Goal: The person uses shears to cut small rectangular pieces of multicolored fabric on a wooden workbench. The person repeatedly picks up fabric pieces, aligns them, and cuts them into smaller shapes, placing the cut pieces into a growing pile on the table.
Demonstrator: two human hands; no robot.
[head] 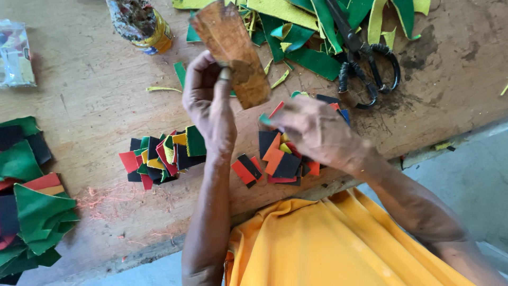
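My left hand (pixel 209 108) holds up a flat brown glue-stained piece (pixel 233 50), gripped between thumb and fingers above the wooden table (pixel 90 100). My right hand (pixel 317 132) rests over a pile of small red, black, orange and blue cut pieces (pixel 278 161), pinching a small green piece (pixel 264 119) at its fingertips. A second pile of small coloured pieces (pixel 161 156) lies just left of my left wrist.
Black scissors (pixel 365 58) lie on green and yellow offcuts (pixel 307 32) at the back. A glue-smeared yellow can (pixel 143 24) stands at the back left, a plastic packet (pixel 15 53) at the far left. Stacked green, red and black sheets (pixel 29 206) fill the left edge.
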